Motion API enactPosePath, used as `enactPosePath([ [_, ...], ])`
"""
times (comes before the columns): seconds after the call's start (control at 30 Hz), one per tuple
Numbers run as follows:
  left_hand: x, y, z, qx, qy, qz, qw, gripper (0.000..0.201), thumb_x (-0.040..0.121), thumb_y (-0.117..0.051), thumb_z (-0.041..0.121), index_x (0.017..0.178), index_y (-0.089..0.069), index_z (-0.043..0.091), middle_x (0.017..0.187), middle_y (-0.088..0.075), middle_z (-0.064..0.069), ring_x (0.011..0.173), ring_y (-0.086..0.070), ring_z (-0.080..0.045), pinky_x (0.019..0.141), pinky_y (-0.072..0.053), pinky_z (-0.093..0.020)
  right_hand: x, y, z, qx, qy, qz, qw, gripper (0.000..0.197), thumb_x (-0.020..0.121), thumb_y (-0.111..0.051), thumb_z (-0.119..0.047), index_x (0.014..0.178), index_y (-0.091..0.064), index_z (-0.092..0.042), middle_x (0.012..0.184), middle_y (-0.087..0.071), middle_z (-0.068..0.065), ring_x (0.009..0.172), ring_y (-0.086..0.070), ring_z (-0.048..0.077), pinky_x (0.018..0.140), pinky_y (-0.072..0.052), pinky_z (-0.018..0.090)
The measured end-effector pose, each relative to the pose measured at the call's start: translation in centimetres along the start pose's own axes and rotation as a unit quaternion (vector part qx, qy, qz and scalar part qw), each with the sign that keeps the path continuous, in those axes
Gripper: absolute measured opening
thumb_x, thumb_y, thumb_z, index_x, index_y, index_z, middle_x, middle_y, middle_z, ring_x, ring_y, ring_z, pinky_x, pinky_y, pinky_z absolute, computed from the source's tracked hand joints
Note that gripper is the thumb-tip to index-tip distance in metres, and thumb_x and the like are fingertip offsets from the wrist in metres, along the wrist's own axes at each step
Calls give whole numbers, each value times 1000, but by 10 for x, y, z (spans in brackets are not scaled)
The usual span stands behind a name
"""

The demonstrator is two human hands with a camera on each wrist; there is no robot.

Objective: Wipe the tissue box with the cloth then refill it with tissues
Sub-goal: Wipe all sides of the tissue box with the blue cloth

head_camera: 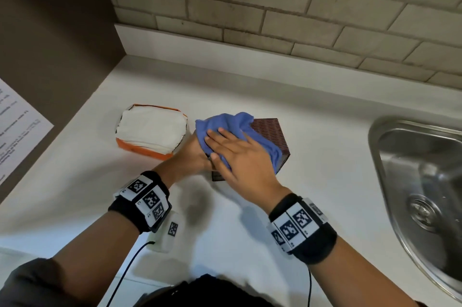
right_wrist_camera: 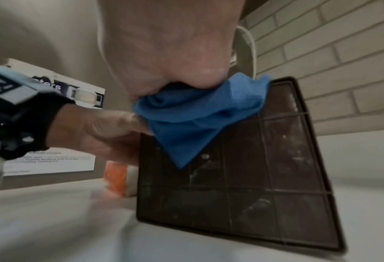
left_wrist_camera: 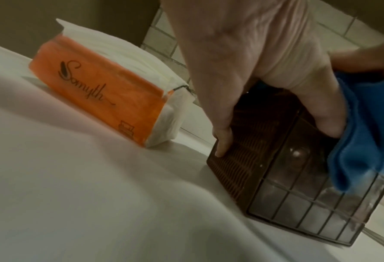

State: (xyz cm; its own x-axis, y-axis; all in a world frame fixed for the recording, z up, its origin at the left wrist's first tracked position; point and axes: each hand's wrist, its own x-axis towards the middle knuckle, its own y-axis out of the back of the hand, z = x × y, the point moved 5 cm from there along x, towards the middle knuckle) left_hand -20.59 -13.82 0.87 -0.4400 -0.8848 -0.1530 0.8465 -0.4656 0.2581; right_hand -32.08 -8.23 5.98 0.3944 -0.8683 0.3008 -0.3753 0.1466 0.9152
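Observation:
A dark brown woven tissue box stands on the white counter. Its gridded panel faces me. My left hand grips the box's left side; in the left wrist view the thumb and a finger curl round its corner. A blue cloth is draped over the top of the box. My right hand lies flat on the cloth with straight fingers and presses it down. An orange pack of white tissues, open at the top, lies just left of the box.
A steel sink is set into the counter at the right. A tiled wall runs along the back and a dark panel with a printed sheet stands at the left. A cable trails near the front edge.

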Motion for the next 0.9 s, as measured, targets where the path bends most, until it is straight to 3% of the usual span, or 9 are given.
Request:
enactPosePath([
  [0.07, -2, 2, 4, 21, 6, 15, 1000, 58, 79, -73, -10, 115, -43, 23, 109, -53, 11, 108, -48, -7, 71, -44, 2, -3, 3, 4, 2, 37, -13, 999, 40, 99, -40, -34, 134, -56, -23, 142, -52, -8, 137, -39, 10, 110, -24, 25],
  [0.13, -1, -2, 4, -25, -30, 3, 999, 70, 70, -81, -11, 125, -44, 11, 113, -59, 6, 107, -55, -5, 82, -47, -10, -8, 9, 20, 7, 51, -22, 998, 38, 99, -43, -35, 135, -54, -28, 144, -48, -13, 139, -35, 5, 108, -22, 20],
  [0.27, -5, -7, 5, -115, -19, -9, 993, 94, 64, -86, -10, 134, -38, 29, 134, -53, -1, 118, -56, 0, 91, -53, -20, -29, 30, 84, 70, -54, 21, 996, 40, 100, -37, -39, 134, -54, -29, 146, -46, -13, 141, -29, 0, 113, -28, 24],
  [0.37, -5, -8, 7, -108, -18, -15, 994, 95, 66, -85, -9, 139, -34, 26, 138, -51, -2, 122, -56, -2, 92, -53, -21, -40, 31, 104, 186, -147, 39, 971, 39, 102, -37, -36, 139, -48, -30, 152, -36, -13, 145, -16, -1, 116, -21, 18],
  [0.5, -5, -6, 8, -123, -8, -12, 992, 96, 67, -83, -13, 139, -34, 27, 139, -50, -4, 117, -59, 2, 90, -55, -23, -29, 20, 77, 49, -117, 52, 991, 45, 99, -32, -41, 137, -51, -27, 148, -42, -11, 145, -20, 9, 113, -24, 28],
  [0.57, -4, -6, 7, -127, -6, -16, 992, 96, 66, -83, -13, 138, -35, 27, 139, -51, -5, 123, -57, -5, 95, -54, -27, -30, 19, 83, 118, -122, 43, 985, 46, 99, -39, -42, 141, -45, -25, 153, -35, -8, 147, -18, 11, 118, -23, 35],
  [0.67, -3, -6, 8, -132, -12, -7, 991, 94, 61, -86, -13, 132, -41, 30, 132, -56, 3, 128, -55, -16, 101, -53, -32, -42, 19, 108, 390, -210, 12, 896, 58, 94, -48, -42, 148, -31, -31, 159, -20, -13, 146, -16, 2, 121, -19, 38],
  [0.73, -4, -5, 7, -148, -12, -8, 989, 93, 58, -86, -10, 131, -43, 30, 125, -61, 13, 126, -57, -16, 100, -52, -30, -47, 21, 113, 469, -224, -19, 854, 65, 92, -49, -47, 150, -23, -33, 158, -21, -18, 144, -21, 0, 121, -21, 40],
  [0.9, -12, 1, 14, -204, -11, -14, 979, 96, 52, -87, 6, 134, -45, 30, 126, -63, 9, 121, -59, -13, 99, -50, -28, -53, 37, 114, 557, -262, -85, 784, 81, 67, -58, -78, 134, -46, -34, 132, -61, -9, 125, -54, 9, 110, -40, 35],
])
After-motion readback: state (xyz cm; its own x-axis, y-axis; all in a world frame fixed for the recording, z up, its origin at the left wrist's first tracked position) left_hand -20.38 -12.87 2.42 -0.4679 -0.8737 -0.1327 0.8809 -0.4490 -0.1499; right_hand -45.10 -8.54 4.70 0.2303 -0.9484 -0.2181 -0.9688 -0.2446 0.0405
